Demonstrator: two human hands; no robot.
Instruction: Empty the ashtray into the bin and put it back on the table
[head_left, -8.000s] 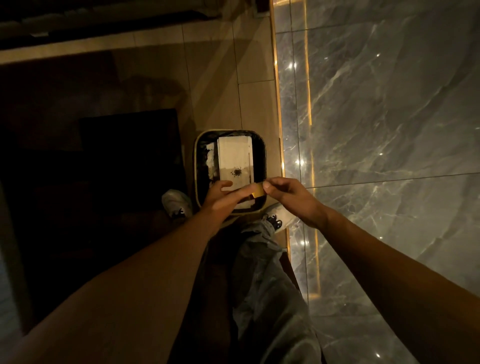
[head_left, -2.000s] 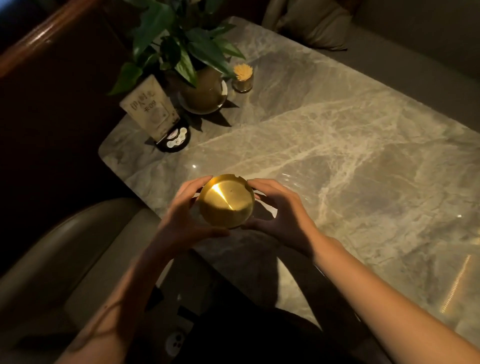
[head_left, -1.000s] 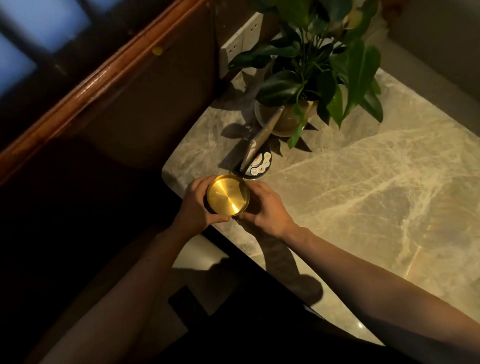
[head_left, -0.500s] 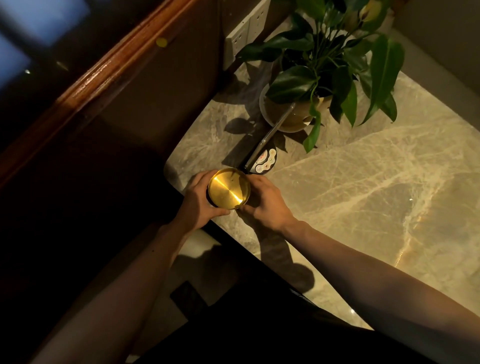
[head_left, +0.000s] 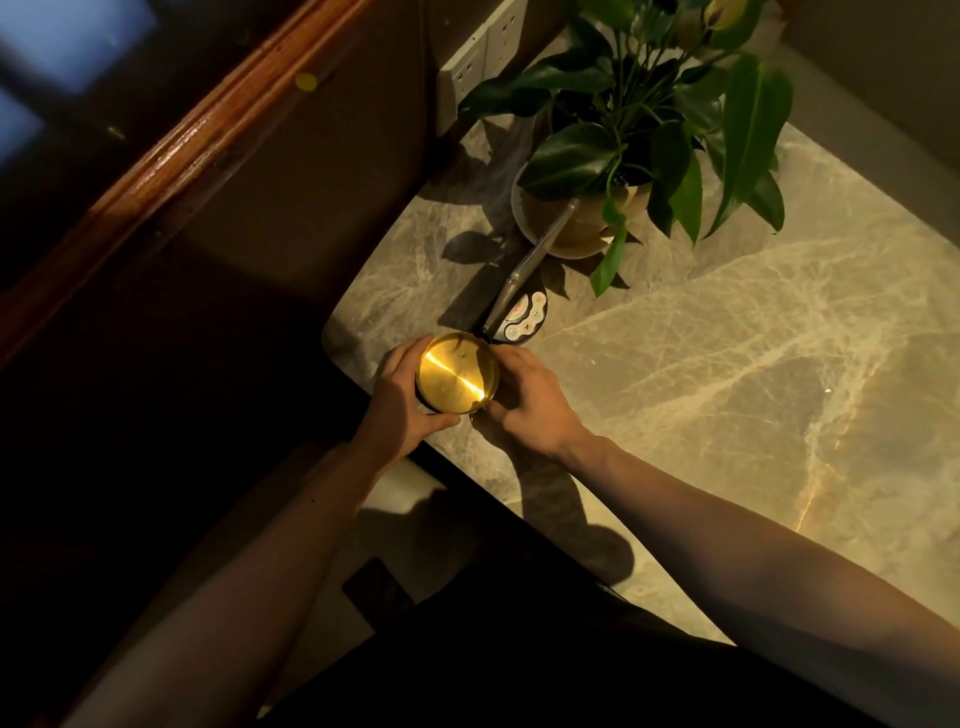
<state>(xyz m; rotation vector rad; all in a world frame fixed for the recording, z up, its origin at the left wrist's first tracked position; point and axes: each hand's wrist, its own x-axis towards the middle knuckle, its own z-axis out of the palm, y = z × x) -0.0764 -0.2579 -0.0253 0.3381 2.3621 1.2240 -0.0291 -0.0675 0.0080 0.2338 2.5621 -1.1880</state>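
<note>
table: the marble table (head_left: 701, 374) runs away to your right and ahead; you are working at its near left corner, close to the edge.
plant: the potted plant (head_left: 587, 218) stands beyond your hands, well clear of them, with a leaf hanging toward the table.
sign: a tilted card stand (head_left: 519, 306) on a dark round base sits just past the ashtray, very near its far rim; I cannot tell whether they touch.
ashtray: the round gold ashtray (head_left: 457, 375) sits between your two hands at that corner, mouth up, looking level and empty. It has no long axis, so turning it matters little.
left hand: your left hand (head_left: 402, 402) cups the left side, thumb curled under the near rim, closed around the ashtray.
right hand: your right hand (head_left: 524, 400) presses the right side with bent fingers, also holding the ashtray.
key relation: the ashtray lies dead centre of the grip, both hands equally near, and whether its base already rests on the marble is hidden.
next move: judging by this, you only need to let go outward, each hand to its own side, minding the card stand behind.
</note>
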